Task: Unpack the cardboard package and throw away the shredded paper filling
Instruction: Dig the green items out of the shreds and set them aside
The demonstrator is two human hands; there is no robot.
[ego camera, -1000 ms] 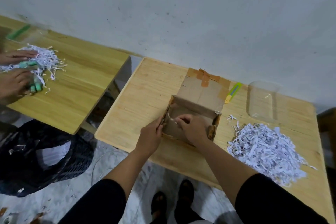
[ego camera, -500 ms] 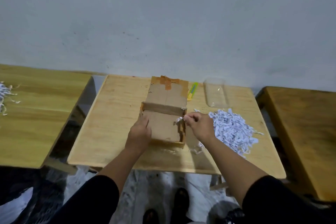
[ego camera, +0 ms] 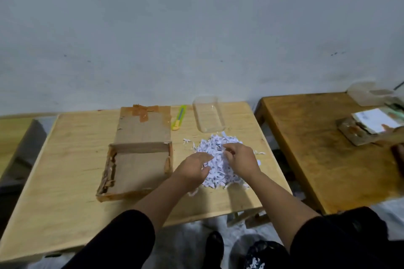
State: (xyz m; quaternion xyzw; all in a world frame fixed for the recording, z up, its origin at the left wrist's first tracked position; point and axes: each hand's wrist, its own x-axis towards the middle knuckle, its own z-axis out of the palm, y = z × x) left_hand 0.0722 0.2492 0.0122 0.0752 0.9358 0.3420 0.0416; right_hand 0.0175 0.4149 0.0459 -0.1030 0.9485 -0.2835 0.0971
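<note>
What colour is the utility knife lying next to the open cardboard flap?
Yellow with a green slider, the utility knife shows best in the head view.
</note>
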